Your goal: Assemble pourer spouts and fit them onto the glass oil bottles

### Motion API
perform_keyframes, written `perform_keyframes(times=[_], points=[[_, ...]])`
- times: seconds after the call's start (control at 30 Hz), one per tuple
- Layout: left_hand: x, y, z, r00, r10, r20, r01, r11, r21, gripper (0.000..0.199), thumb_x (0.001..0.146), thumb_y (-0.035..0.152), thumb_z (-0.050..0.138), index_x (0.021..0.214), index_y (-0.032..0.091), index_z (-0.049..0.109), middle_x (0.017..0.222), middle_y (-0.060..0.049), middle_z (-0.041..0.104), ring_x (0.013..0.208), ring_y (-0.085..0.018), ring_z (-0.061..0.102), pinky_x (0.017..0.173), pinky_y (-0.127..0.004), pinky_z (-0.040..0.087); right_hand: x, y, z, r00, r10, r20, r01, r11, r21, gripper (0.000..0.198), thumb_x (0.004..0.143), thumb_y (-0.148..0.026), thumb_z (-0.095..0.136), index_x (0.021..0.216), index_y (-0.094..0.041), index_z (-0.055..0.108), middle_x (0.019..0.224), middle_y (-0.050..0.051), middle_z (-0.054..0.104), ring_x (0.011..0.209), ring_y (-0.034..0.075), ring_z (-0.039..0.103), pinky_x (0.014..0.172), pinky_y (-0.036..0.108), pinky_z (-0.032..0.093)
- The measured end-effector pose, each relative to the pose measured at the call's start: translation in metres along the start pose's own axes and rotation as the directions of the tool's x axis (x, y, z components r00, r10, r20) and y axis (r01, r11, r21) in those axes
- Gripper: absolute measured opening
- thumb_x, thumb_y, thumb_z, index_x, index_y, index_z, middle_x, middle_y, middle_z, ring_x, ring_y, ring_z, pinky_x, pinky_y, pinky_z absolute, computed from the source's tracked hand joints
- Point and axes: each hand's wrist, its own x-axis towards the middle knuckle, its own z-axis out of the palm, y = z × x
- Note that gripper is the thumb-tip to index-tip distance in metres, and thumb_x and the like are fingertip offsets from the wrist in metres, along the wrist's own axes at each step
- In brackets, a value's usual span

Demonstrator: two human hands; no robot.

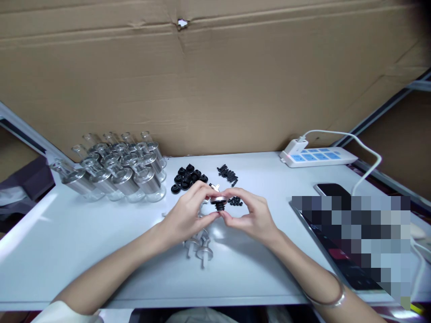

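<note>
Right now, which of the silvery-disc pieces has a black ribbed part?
The silvery-disc piece pinched between the left hand and right hand; the two front pieces on the table show pale stems instead.

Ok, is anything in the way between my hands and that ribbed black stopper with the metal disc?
Nothing visible is: your left hand and right hand both grip the stopper directly. The loose black pieces lie farther back on the table, not in between.
</note>
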Motion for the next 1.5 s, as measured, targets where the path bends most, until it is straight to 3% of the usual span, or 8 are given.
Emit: perform_keyframes(times=[0.23, 0.37, 0.5, 0.63, 0.93, 1.1, 1.33, 1.5], points=[[0.000, -0.006, 0.003, 0.999, -0.004, -0.034, 0.003, 0.999, -0.050, 0.020, 0.081, 0.019, 0.066, 0.096, 0.018, 0.053, 0.094, -0.004, 0.057, 0.088, -0.016, 0.058, 0.075, -0.030, 0.050, 0.003, 0.008, -0.007, 0.985, -0.110, 0.136, 0.098, 0.991, 0.088, 0.025, 0.081, -0.020, 0.065, 0.105, -0.019, 0.063, 0.094, 0.007, 0.073, 0.082, 0.016, 0.069, 0.073, 0.028, 0.056], [0.001, -0.009, 0.004, 0.996, -0.077, -0.043, 0.073, 0.993, -0.092, 0.020, 0.079, 0.015, 0.066, 0.094, 0.019, 0.052, 0.095, -0.003, 0.055, 0.090, -0.015, 0.057, 0.077, -0.030, 0.050, 0.007, 0.014, -0.017, 0.986, 0.038, 0.164, -0.055, 0.994, 0.097, 0.028, 0.081, -0.031, 0.066, 0.107, -0.020, 0.066, 0.097, 0.006, 0.074, 0.085, 0.019, 0.070, 0.077, 0.032, 0.057], [0.002, -0.012, 0.004, 0.983, -0.178, -0.054, 0.170, 0.977, -0.129, 0.023, 0.078, 0.010, 0.063, 0.096, 0.020, 0.053, 0.103, -0.004, 0.050, 0.099, -0.017, 0.055, 0.084, -0.034, 0.050, 0.008, 0.036, -0.026, 0.975, 0.214, 0.051, -0.201, 0.960, -0.193, 0.026, 0.090, -0.023, 0.049, 0.111, -0.019, 0.065, 0.093, 0.008, 0.073, 0.087, 0.022, 0.068, 0.081, 0.039, 0.053], [0.002, -0.010, 0.003, 0.970, -0.238, -0.047, 0.225, 0.956, -0.188, 0.021, 0.077, 0.011, 0.063, 0.095, 0.019, 0.055, 0.114, -0.008, 0.043, 0.113, -0.020, 0.049, 0.088, -0.036, 0.051, 0.001, 0.067, -0.026, 0.952, 0.240, 0.189, -0.112, 0.850, -0.515, 0.031, 0.088, -0.012, 0.043, 0.106, -0.015, 0.068, 0.101, 0.013, 0.068, 0.097, 0.028, 0.059, 0.082, 0.045, 0.048], [0.002, -0.006, 0.002, 0.979, -0.204, -0.011, 0.201, 0.972, -0.121, 0.020, 0.077, 0.012, 0.063, 0.094, 0.019, 0.056, 0.114, -0.009, 0.056, 0.112, -0.023, 0.055, 0.087, -0.036, 0.051, -0.006, 0.089, -0.018, 0.885, 0.327, 0.332, -0.122, 0.851, -0.511, 0.027, 0.085, -0.007, 0.047, 0.096, -0.015, 0.070, 0.101, 0.013, 0.066, 0.095, 0.025, 0.060, 0.086, 0.039, 0.047], [0.001, -0.006, 0.004, 0.976, -0.218, 0.002, 0.216, 0.965, -0.149, 0.023, 0.077, 0.012, 0.064, 0.098, 0.019, 0.056, 0.095, -0.002, 0.066, 0.088, -0.015, 0.063, 0.084, -0.031, 0.051, -0.004, 0.089, -0.022, 0.873, 0.377, 0.309, -0.176, 0.835, -0.521, 0.032, 0.077, 0.003, 0.045, 0.083, -0.014, 0.071, 0.091, 0.011, 0.068, 0.081, 0.021, 0.064, 0.076, 0.030, 0.049], [0.001, -0.004, 0.002, 0.993, -0.105, 0.049, 0.110, 0.988, -0.111, 0.031, 0.083, 0.015, 0.062, 0.114, 0.021, 0.060, 0.107, -0.006, 0.067, 0.097, -0.017, 0.063, 0.086, -0.032, 0.051, -0.007, 0.087, -0.026, 0.876, 0.403, 0.266, -0.221, 0.824, -0.523, 0.030, 0.079, -0.001, 0.045, 0.078, -0.016, 0.072, 0.086, 0.009, 0.067, 0.072, 0.019, 0.065, 0.071, 0.029, 0.048], [0.001, -0.004, 0.003, 0.995, -0.088, 0.049, 0.094, 0.988, -0.123, 0.032, 0.082, 0.017, 0.064, 0.114, 0.020, 0.061, 0.107, -0.007, 0.067, 0.098, -0.017, 0.063, 0.087, -0.033, 0.051, 0.002, 0.079, -0.028, 0.910, 0.401, 0.106, -0.300, 0.813, -0.500, 0.027, 0.083, -0.006, 0.046, 0.088, -0.014, 0.071, 0.089, 0.011, 0.065, 0.076, 0.021, 0.065, 0.074, 0.033, 0.050]])
